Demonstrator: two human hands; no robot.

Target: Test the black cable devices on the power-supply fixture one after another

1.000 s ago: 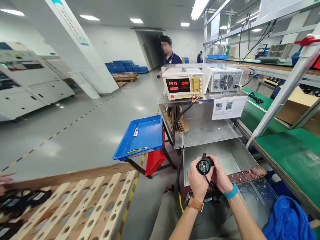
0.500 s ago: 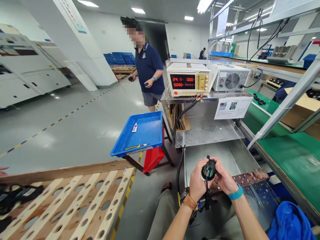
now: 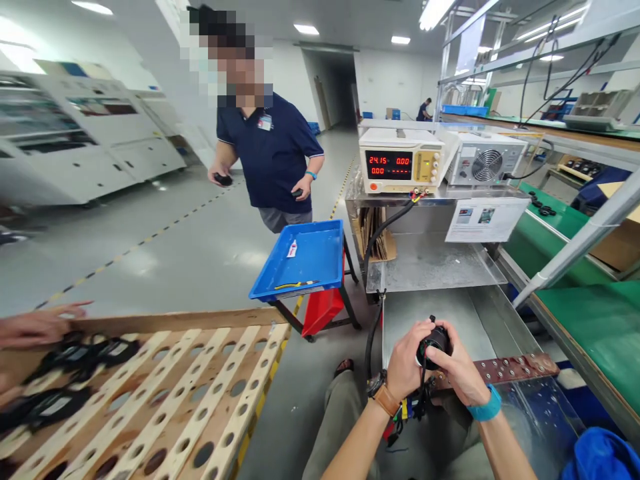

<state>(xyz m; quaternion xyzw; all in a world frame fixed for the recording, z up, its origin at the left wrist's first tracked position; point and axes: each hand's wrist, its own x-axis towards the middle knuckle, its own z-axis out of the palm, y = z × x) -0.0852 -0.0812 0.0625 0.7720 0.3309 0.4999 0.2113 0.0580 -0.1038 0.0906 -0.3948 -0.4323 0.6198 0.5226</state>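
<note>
A round black cylindrical device (image 3: 440,337) with dark cables hanging below it is held up above the metal tray (image 3: 450,313). My left hand (image 3: 406,360) wraps round its left side. My right hand (image 3: 463,368) grips it from the right, with the thumb lying across its near face. That thumb hides most of the face. Below my hands dangle coloured wires and connectors (image 3: 406,408), partly hidden by my left wrist.
A blue tray (image 3: 320,248) holding a small tube and yellow-handled pliers stands ahead. A power supply (image 3: 400,163) sits on the metal shelf. On the left, another person's hand (image 3: 37,323) hovers over a slotted wooden rack (image 3: 165,400) bearing black cabled parts. A co-worker (image 3: 270,157) stands beyond the tray.
My right thumb has moved over the device's face, covering the green circuit board seen before. The co-worker has come nearer, and the other person's hand has come into view over the rack.
</note>
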